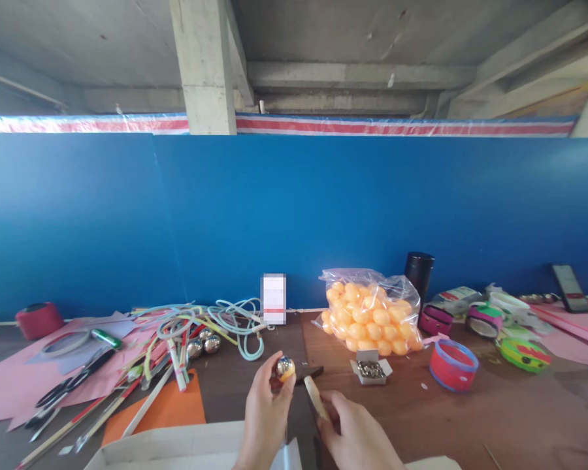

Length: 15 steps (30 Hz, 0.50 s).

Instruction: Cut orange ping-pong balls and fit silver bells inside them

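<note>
Above the surface (pixel 436 431): left hand (pixel 267 408) is pinching a metallic ball (pixel 285 367)
Hammer (pixel 313 375): right hand (pixel 349 424) is gripping its handle (pixel 314 394), ideally sparing the left

no legible text, pixelated white card (pixel 273 299) toward seven o'clock, phone (pixel 570 288) near three o'clock, screen unreadable

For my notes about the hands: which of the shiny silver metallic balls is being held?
The shiny silver ball pinched in the left hand; the three silver balls clustered on the dark brown table are unheld.
</note>
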Each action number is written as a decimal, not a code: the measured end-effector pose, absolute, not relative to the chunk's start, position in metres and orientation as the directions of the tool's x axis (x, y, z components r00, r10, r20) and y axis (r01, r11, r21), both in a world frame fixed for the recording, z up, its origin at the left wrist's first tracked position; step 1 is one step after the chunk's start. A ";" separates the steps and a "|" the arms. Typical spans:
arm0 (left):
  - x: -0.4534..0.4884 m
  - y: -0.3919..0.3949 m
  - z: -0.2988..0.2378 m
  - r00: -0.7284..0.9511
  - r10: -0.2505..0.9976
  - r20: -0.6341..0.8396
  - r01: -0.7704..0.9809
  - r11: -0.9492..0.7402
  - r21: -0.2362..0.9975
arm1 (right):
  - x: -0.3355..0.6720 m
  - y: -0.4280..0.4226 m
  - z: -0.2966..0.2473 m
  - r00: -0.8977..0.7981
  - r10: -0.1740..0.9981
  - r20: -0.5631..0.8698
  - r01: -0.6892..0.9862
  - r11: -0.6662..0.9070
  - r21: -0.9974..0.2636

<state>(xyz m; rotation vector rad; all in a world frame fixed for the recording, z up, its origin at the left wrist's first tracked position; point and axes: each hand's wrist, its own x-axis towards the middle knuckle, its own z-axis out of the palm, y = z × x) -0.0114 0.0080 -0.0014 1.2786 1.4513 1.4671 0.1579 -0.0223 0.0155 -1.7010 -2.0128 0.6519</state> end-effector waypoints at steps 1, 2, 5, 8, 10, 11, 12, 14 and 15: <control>-0.011 0.008 -0.002 -0.269 0.949 0.168 0.157 -0.129 0.979 | 0.158 -0.023 0.016 -0.158 0.987 0.015 0.796 0.136 -0.590; -0.011 0.008 -0.002 -0.265 0.949 0.169 0.159 -0.130 0.979 | 0.157 -0.023 0.018 -0.153 0.988 0.011 0.804 0.131 -0.580; -0.012 0.009 -0.004 -0.256 0.951 0.175 0.170 -0.134 0.976 | 0.157 -0.025 0.021 -0.142 0.990 0.006 0.828 0.122 -0.547; -0.012 0.010 -0.005 -0.259 0.950 0.177 0.173 -0.135 0.976 | 0.156 -0.026 0.022 -0.146 0.989 0.018 0.842 0.134 -0.523; -0.012 0.010 -0.005 -0.259 0.949 0.178 0.175 -0.136 0.975 | 0.156 -0.026 0.021 -0.147 0.989 0.031 0.849 0.142 -0.509; -0.012 0.010 -0.004 -0.259 0.949 0.177 0.175 -0.134 0.975 | 0.156 -0.026 0.021 -0.146 0.989 0.036 0.853 0.144 -0.501; -0.012 0.009 -0.004 -0.258 0.950 0.175 0.177 -0.132 0.975 | 0.156 -0.026 0.020 -0.145 0.989 0.041 0.857 0.146 -0.495; -0.012 0.008 -0.002 -0.258 0.950 0.175 0.187 -0.128 0.974 | 0.156 -0.026 0.019 -0.148 0.988 0.053 0.859 0.155 -0.487; -0.012 0.008 -0.001 -0.257 0.951 0.174 0.194 -0.126 0.973 | 0.156 -0.026 0.018 -0.153 0.986 0.059 0.858 0.162 -0.487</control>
